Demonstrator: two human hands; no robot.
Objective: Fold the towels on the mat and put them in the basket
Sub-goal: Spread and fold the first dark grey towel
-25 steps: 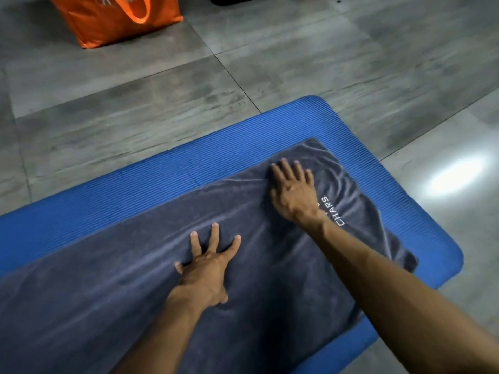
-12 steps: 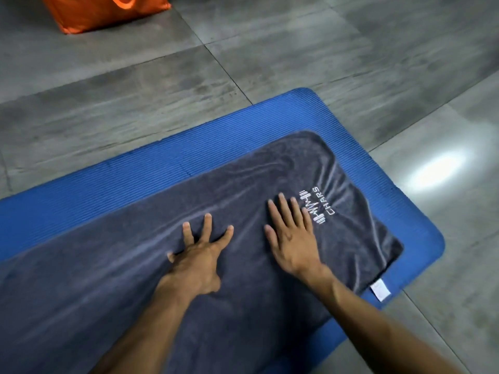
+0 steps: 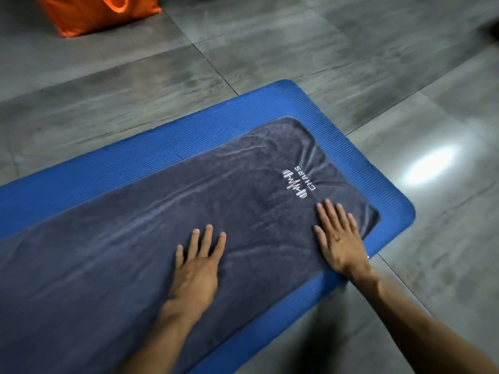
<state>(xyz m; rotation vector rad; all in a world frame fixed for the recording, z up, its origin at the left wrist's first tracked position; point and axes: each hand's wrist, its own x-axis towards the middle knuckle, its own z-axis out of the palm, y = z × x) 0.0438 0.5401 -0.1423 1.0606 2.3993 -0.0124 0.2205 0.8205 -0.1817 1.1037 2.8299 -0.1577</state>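
A dark grey towel with a white logo lies spread flat on the blue mat, its right end close to the mat's rounded right end. My left hand rests flat on the towel near its middle, fingers straight. My right hand lies flat with straight fingers on the towel's near right corner, just below the logo. Neither hand holds any cloth. No basket is in view.
An orange bag stands on the grey tiled floor at the top left. A bright light reflection shows on the tiles to the right of the mat.
My right hand has slid from the towel's far side near the logo back toward me to its near right corner. My left hand has drawn a little nearer, its fingers closing together.
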